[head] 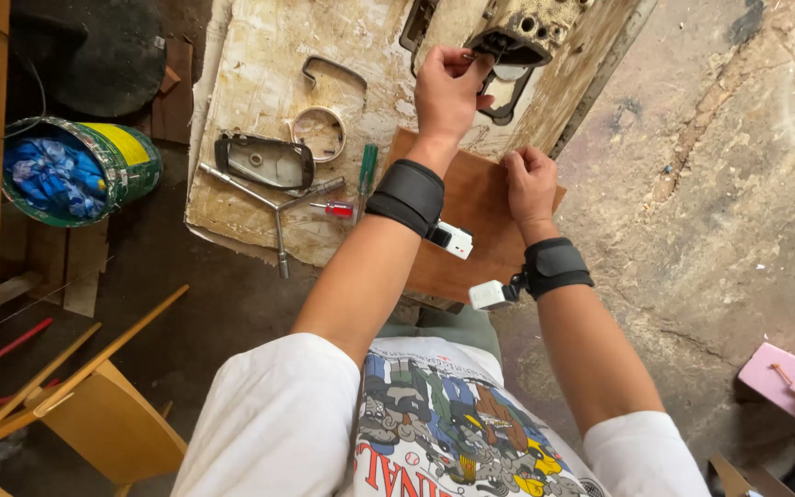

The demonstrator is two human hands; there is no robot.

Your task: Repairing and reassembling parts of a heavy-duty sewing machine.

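The left hand [448,87] is pinched shut on a small part at the mouth of the grimy metal housing [524,29] at the far edge of the paint-stained board [250,74], while the right hand [530,182] rests with fingers curled closed on the brown wooden panel [471,207], though what it grips I cannot tell. Judging by the dark cover plate [264,161], metal ring [317,131], green-handled screwdriver [364,175] and three-way wrench [273,204] lying loose near the board's near edge, the housing seems partly stripped, with more to do

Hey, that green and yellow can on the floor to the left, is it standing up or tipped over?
Tipped over. The can lies on its side on the floor, its open mouth facing left and showing crumpled blue material inside.
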